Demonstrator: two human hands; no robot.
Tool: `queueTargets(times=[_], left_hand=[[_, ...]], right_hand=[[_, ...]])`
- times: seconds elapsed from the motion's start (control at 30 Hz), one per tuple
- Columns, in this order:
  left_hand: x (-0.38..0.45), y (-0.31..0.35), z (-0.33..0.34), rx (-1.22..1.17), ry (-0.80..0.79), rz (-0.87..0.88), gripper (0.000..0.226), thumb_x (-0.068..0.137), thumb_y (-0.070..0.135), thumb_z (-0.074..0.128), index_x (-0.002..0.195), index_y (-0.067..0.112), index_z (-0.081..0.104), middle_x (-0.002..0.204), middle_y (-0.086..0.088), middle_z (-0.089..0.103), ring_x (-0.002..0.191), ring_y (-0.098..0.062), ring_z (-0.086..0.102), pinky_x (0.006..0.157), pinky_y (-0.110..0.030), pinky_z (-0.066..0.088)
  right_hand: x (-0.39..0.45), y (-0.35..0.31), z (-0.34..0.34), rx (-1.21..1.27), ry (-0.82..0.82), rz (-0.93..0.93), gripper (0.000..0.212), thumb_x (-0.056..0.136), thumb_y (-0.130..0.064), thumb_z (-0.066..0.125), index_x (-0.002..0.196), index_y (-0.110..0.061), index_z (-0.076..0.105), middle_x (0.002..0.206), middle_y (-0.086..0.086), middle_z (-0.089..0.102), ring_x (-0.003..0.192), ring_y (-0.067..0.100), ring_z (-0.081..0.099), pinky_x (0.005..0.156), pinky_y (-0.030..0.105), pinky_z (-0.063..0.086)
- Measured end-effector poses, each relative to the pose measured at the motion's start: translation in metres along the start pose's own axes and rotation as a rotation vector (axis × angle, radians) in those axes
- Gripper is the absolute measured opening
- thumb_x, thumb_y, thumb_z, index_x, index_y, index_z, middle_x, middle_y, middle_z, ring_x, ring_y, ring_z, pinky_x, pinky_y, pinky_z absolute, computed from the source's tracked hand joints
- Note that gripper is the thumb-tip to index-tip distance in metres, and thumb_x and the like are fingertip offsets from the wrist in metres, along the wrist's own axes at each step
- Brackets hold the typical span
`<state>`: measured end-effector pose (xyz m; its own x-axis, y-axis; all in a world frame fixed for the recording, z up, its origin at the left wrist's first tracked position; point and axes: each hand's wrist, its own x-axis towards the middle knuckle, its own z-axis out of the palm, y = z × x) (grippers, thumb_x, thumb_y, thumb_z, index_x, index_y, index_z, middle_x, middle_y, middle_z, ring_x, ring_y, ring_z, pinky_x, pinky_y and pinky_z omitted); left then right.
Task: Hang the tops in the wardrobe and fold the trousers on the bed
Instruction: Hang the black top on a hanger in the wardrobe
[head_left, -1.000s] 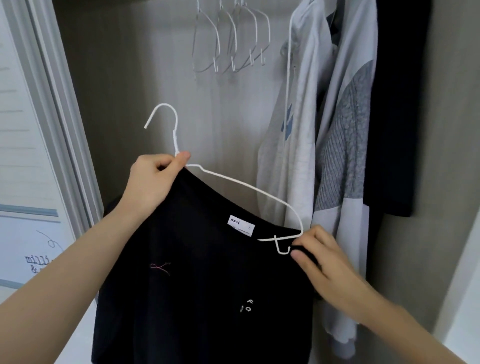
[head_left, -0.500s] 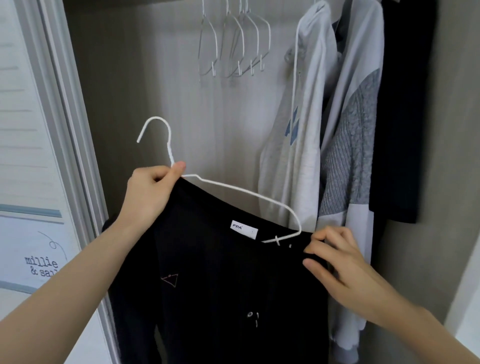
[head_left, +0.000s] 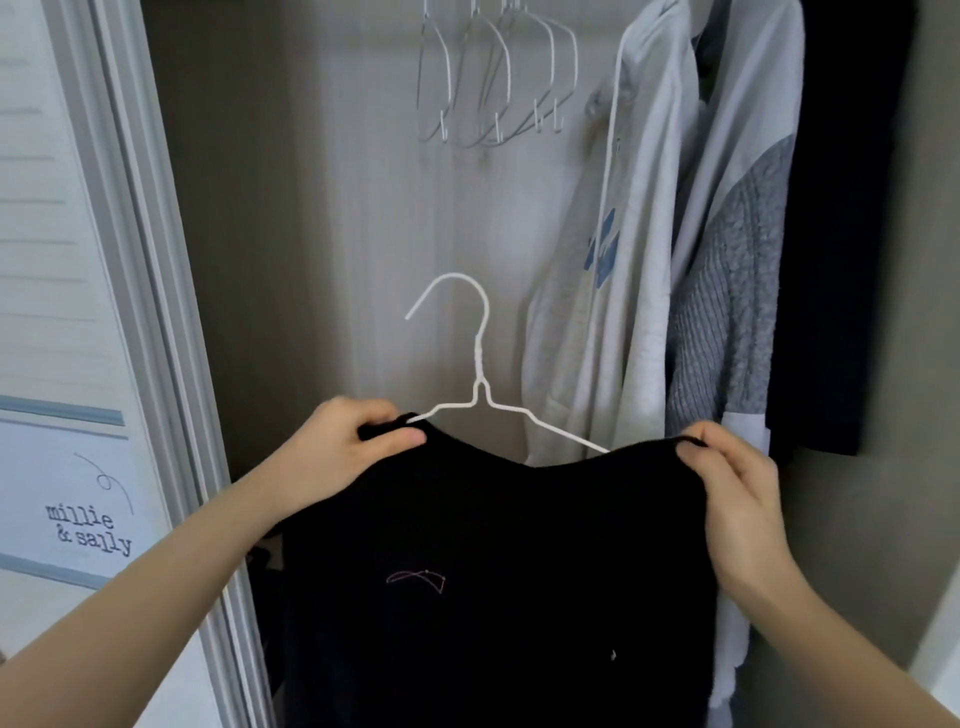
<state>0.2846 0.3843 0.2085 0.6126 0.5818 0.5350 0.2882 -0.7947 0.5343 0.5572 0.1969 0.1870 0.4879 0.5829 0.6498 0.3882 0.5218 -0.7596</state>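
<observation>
Pale grey wardrobe back panel (head_left: 363, 218), vertically grained, dimly lit. Grey-white moulded door frame (head_left: 140, 270) runs down the left. Beside it, white slatted panel (head_left: 36, 208) bearing a blue-bordered printed sign (head_left: 78, 499). Plain beige side wall (head_left: 930, 312) at right.

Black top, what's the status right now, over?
Left hand and right hand each grip a shoulder of the black top. White hanger threaded through the neck, not yet hung. Empty hangers overhead; nothing blocking.

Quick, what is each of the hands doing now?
Left hand: grips the black top at its left shoulder.
Right hand: grips the black top at its right shoulder.
</observation>
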Motion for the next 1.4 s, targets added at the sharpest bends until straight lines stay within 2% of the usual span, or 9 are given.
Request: queueTargets(times=[0.27, 0.4, 0.73, 0.8, 0.87, 0.93, 1.07, 1.2, 1.4], left_hand=[[-0.012, -0.024, -0.01, -0.01, 0.151, -0.034, 0.053, 0.087, 0.059, 0.054, 0.056, 0.019, 0.043, 0.053, 0.003, 0.037, 0.05, -0.007, 0.037, 0.051, -0.023, 0.031], [0.002, 0.0, 0.001, 0.133, 0.127, 0.156, 0.047, 0.09, 0.06, 0.052, 0.063, 0.022, 0.052, 0.061, 0.003, 0.049, 0.058, -0.013, 0.049, 0.058, -0.023, 0.037], [0.008, -0.015, -0.036, -0.108, 0.295, -0.095, 0.054, 0.079, 0.049, 0.063, 0.058, 0.001, 0.052, 0.051, -0.002, 0.041, 0.048, -0.013, 0.038, 0.047, -0.024, 0.03], [0.014, -0.017, -0.034, -0.148, 0.381, -0.121, 0.05, 0.082, 0.043, 0.065, 0.058, 0.001, 0.052, 0.051, -0.001, 0.042, 0.047, -0.01, 0.038, 0.044, -0.02, 0.03], [0.021, -0.02, -0.034, -0.185, 0.416, -0.144, 0.045, 0.086, 0.034, 0.067, 0.056, 0.004, 0.053, 0.049, 0.0, 0.042, 0.046, -0.009, 0.038, 0.042, -0.018, 0.03], [0.028, -0.023, -0.035, -0.229, 0.362, -0.155, 0.042, 0.087, 0.03, 0.069, 0.057, 0.003, 0.056, 0.049, -0.007, 0.043, 0.047, -0.013, 0.041, 0.044, -0.02, 0.031], [0.048, -0.028, -0.041, -0.182, 0.244, -0.148, 0.023, 0.089, 0.029, 0.067, 0.074, 0.013, 0.075, 0.071, -0.017, 0.066, 0.064, -0.019, 0.06, 0.062, -0.03, 0.045], [0.078, -0.024, -0.039, 0.167, 0.281, 0.008, 0.019, 0.096, 0.028, 0.058, 0.084, 0.023, 0.072, 0.081, 0.005, 0.061, 0.079, -0.013, 0.06, 0.077, -0.035, 0.045], [0.133, 0.012, -0.003, 0.233, 0.222, 0.023, 0.026, 0.102, 0.025, 0.044, 0.106, 0.013, 0.067, 0.105, -0.007, 0.062, 0.101, -0.026, 0.059, 0.089, -0.034, 0.043]], right_hand=[[0.013, -0.011, -0.02, -0.605, -0.444, -0.347, 0.021, 0.079, -0.022, 0.042, 0.061, -0.013, 0.051, 0.1, -0.003, 0.052, 0.082, 0.018, 0.058, 0.074, 0.03, 0.043], [0.016, -0.01, 0.01, -0.714, -0.447, -0.317, 0.02, 0.09, -0.022, 0.033, 0.074, -0.018, 0.045, 0.068, -0.003, 0.05, 0.065, 0.01, 0.052, 0.063, 0.03, 0.04], [0.025, -0.024, -0.001, -0.264, -0.3, -0.073, 0.026, 0.084, 0.017, 0.051, 0.091, -0.007, 0.055, 0.079, 0.013, 0.058, 0.072, 0.019, 0.055, 0.067, 0.021, 0.044], [0.032, -0.03, -0.004, -0.152, -0.363, -0.007, 0.017, 0.087, -0.013, 0.065, 0.101, -0.012, 0.057, 0.091, 0.011, 0.066, 0.084, 0.019, 0.063, 0.077, 0.021, 0.048], [0.041, -0.03, -0.009, -0.291, -0.392, 0.078, 0.062, 0.072, -0.071, 0.061, 0.091, -0.012, 0.064, 0.086, 0.012, 0.066, 0.08, 0.017, 0.062, 0.077, 0.025, 0.048], [0.046, -0.03, -0.01, -0.452, -0.501, 0.178, 0.093, 0.065, -0.088, 0.048, 0.085, 0.003, 0.06, 0.077, 0.019, 0.063, 0.074, 0.019, 0.054, 0.073, 0.034, 0.046], [0.046, -0.058, -0.002, -0.319, -0.592, 0.33, 0.072, 0.086, -0.063, 0.054, 0.098, 0.007, 0.065, 0.1, 0.028, 0.067, 0.095, 0.029, 0.067, 0.089, 0.041, 0.051], [0.047, -0.093, 0.006, -0.016, -0.361, 0.38, 0.035, 0.085, -0.035, 0.052, 0.08, -0.012, 0.079, 0.092, 0.01, 0.075, 0.085, 0.019, 0.072, 0.072, 0.024, 0.058], [0.046, -0.138, 0.007, 0.194, -0.118, 0.387, 0.03, 0.08, -0.03, 0.062, 0.079, -0.004, 0.077, 0.09, 0.018, 0.074, 0.075, 0.026, 0.073, 0.064, 0.032, 0.06]])
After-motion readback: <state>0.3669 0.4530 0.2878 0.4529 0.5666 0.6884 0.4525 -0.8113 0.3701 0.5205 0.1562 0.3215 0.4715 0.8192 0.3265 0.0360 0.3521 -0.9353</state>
